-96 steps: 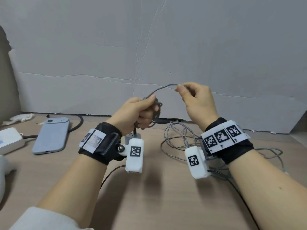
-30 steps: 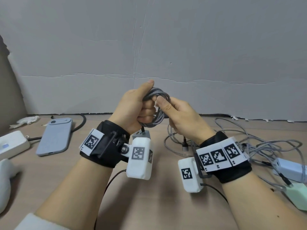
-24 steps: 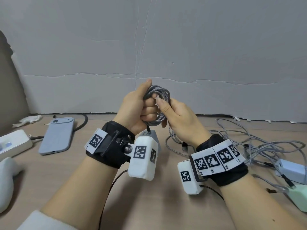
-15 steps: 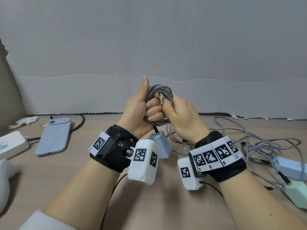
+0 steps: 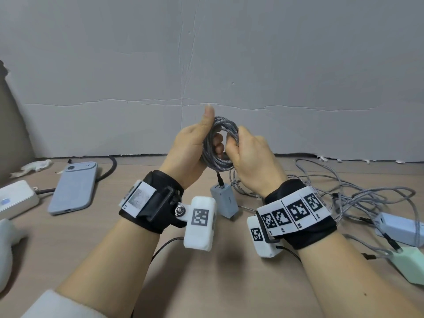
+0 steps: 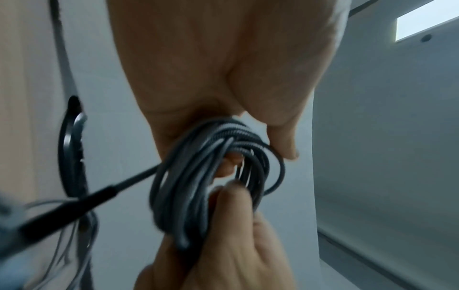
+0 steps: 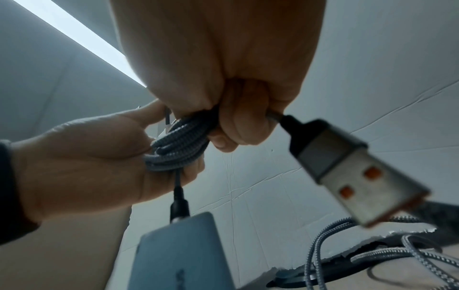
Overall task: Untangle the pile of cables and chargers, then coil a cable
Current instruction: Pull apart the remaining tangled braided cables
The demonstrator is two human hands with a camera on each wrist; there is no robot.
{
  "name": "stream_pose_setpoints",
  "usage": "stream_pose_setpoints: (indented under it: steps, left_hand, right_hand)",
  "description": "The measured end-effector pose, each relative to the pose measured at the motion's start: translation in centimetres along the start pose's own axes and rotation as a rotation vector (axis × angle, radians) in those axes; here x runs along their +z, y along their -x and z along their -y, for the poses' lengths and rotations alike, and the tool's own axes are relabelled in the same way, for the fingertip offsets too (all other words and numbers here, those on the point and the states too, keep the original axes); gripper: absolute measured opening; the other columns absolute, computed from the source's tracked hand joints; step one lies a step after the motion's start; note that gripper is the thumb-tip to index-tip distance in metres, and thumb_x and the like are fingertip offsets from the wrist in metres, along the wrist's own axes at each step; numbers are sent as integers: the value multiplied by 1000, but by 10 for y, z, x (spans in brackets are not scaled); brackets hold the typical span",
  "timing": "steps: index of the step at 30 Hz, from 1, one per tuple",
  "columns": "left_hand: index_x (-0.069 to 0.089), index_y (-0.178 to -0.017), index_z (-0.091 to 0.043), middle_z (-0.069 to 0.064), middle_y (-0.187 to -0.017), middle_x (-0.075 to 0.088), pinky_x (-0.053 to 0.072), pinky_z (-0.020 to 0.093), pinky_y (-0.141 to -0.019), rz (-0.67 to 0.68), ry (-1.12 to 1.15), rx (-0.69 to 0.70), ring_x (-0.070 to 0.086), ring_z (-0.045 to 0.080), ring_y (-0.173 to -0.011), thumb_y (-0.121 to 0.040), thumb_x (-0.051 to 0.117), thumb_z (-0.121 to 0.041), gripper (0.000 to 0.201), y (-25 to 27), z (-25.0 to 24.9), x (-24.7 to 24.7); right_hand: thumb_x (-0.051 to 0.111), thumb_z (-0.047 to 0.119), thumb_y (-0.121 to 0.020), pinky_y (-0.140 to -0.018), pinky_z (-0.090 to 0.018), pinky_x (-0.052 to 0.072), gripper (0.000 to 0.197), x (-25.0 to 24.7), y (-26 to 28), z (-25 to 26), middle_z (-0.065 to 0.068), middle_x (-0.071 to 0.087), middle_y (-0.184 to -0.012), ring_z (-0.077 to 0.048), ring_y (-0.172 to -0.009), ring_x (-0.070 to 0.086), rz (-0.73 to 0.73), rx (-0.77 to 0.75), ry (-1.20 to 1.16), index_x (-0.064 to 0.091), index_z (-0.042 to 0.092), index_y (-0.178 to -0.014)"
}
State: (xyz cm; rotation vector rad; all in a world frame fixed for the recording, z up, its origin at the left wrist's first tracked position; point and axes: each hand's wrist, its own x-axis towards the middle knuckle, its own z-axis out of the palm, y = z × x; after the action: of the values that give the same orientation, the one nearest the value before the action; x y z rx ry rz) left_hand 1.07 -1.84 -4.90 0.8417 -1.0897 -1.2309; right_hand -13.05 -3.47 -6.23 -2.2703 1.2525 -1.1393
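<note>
A grey braided cable is wound into a small coil and held up over the table between both hands. My left hand grips its left side with the fingers curled through the loops and the thumb pointing up. My right hand is wrapped round its right side. In the right wrist view the coil passes through the right fist, and the USB plug sticks out beside the fingers. A grey-blue charger hangs below the coil on a black plug. The left wrist view shows the loops between the two hands.
A tangle of grey cables lies on the table at right, with a pale blue charger and a mint green charger. At left lie a phone, a white box and a black cable.
The right hand, earlier drawing a stretch of cable out, has closed round the coil's right side. The left thumb has straightened upward. The hanging charger has swung into view below the hands.
</note>
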Motion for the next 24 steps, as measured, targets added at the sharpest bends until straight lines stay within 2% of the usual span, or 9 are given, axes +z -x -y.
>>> stream_pose_setpoints:
  steps: [2, 5, 9, 12, 14, 17, 19, 21, 24]
  left_hand:
    - [55, -78, -12, 4, -67, 48, 48, 29, -60, 61, -110, 9, 47, 20, -62, -90, 64, -56, 46, 1, -4, -9]
    - [58, -89, -7, 6, -71, 56, 52, 30, -64, 143, -271, 35, 54, 19, -64, -78, 76, -49, 46, 3, -12, -21]
    - [61, -119, -12, 10, -75, 65, 51, 35, -70, 125, -542, 59, 61, 19, -66, -73, 84, -44, 61, 6, -19, -30]
    - [71, -107, -9, 11, -66, 56, 47, 28, -63, 152, -626, 129, 55, 18, -60, -89, 76, -28, 27, 9, -27, -28]
    - [74, -103, -7, 5, -64, 54, 47, 28, -62, 137, -560, 162, 50, 16, -56, -90, 75, -19, 18, 9, -28, -26]
    - [73, -105, -3, -1, -70, 63, 46, 24, -59, 131, -483, 184, 52, 11, -56, -88, 74, -14, 20, 10, -26, -22]
    - [72, -104, 1, 1, -70, 63, 44, 23, -56, 135, -460, 180, 51, 13, -58, -86, 75, -25, 32, 12, -26, -21]
    - [72, -101, 3, 5, -64, 49, 38, 25, -53, 106, -443, 188, 40, 16, -55, -87, 72, -37, 43, 12, -25, -22]
    - [73, -95, 1, 1, -61, 33, 30, 27, -50, -24, -427, 206, 27, 16, -54, -95, 67, -35, 37, 8, -23, -26]
  right_hand:
    - [40, 32, -103, -69, -44, 45, 26, -1, 1, 1, -14, 65, -86, -38, -77, 55, 23, 7, 30, 47, 9, -95]
    - [38, 35, -103, -71, -47, 50, 29, 1, 3, 4, -15, 68, -91, -39, -81, 61, 49, -16, 22, 47, 8, -97]
    - [42, 29, -103, -68, -42, 46, 25, 4, 5, 8, -12, 66, -91, -34, -79, 57, 120, -61, 55, 52, 7, -105]
    - [42, 25, -102, -69, -43, 44, 19, 5, 6, 10, -12, 65, -89, -34, -78, 55, 123, -89, 36, 51, 9, -104]
    - [41, 27, -103, -66, -40, 41, 15, 4, 5, 9, -6, 61, -81, -31, -73, 52, 110, -84, 8, 45, 14, -96]
    - [43, 35, -103, -65, -35, 36, 20, 3, 3, 5, 6, 58, -76, -18, -68, 52, 119, -71, -33, 45, 19, -92]
    - [45, 46, -102, -72, -39, 47, 31, 2, 4, 5, 4, 68, -86, -16, -79, 61, 152, -67, -60, 55, 17, -100]
    - [49, 59, -98, -77, -35, 52, 41, 0, 5, 4, 6, 71, -90, -11, -83, 64, 186, -56, -91, 62, 20, -103]
    - [57, 57, -94, -68, -28, 46, 35, -9, 5, 2, 3, 66, -79, -10, -71, 57, 204, -19, -135, 63, 22, -93]
